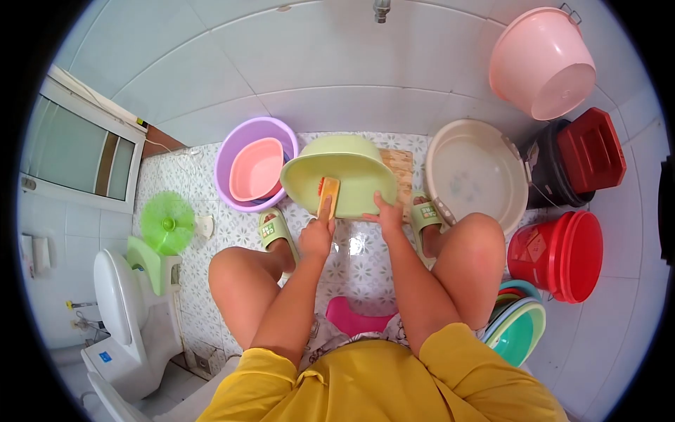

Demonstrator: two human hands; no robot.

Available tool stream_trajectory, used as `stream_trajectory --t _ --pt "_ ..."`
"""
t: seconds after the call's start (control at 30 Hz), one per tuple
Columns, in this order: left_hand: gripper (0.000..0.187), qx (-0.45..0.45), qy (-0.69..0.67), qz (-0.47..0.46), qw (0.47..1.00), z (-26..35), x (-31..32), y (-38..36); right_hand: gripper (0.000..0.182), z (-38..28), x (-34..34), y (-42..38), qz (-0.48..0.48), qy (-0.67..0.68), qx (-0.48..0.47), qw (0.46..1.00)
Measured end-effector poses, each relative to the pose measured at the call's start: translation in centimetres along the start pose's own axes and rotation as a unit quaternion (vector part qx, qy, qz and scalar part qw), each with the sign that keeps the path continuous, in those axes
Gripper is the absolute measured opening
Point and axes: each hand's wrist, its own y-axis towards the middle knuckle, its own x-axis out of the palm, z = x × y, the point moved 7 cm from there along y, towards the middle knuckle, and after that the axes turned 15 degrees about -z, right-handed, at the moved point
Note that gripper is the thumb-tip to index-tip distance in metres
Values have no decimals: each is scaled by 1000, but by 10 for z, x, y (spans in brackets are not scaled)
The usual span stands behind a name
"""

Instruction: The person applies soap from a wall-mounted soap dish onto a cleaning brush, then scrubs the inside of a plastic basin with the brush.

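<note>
A light green basin (pixel 351 165) is tipped up on the tiled floor in front of me. My left hand (pixel 316 235) grips a yellow scrub brush (pixel 328 193) whose bristle end rests inside the basin. My right hand (pixel 385 214) holds the basin's near rim on the right. A wooden board (pixel 402 169) shows behind the basin. My feet in green slippers flank the basin.
A purple basin (pixel 232 151) holds a pink one (pixel 256 169) at the left. A beige basin (pixel 478 172), a pink tub (pixel 541 60), a dark bin with red lid (pixel 587 151), a red bucket (pixel 562 253) and stacked teal basins (pixel 517 327) stand right. Toilet (pixel 123 309) at lower left.
</note>
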Motion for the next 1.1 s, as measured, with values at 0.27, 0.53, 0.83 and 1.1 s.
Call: stream_trajectory --t 0.27,0.53,0.83,1.1 --pt "57 139 -160 -54 976 36 11 -3 46 11 12 -4 -71 -75 85 991" --pt "49 91 -89 -37 991 56 -2 0 42 9 7 2 -51 52 67 995" --pt "51 11 -32 -9 999 18 -15 10 28 -21 1 11 -49 -21 -42 998" --pt "50 217 -325 -16 920 43 8 6 47 -19 22 -9 -77 -125 15 989"
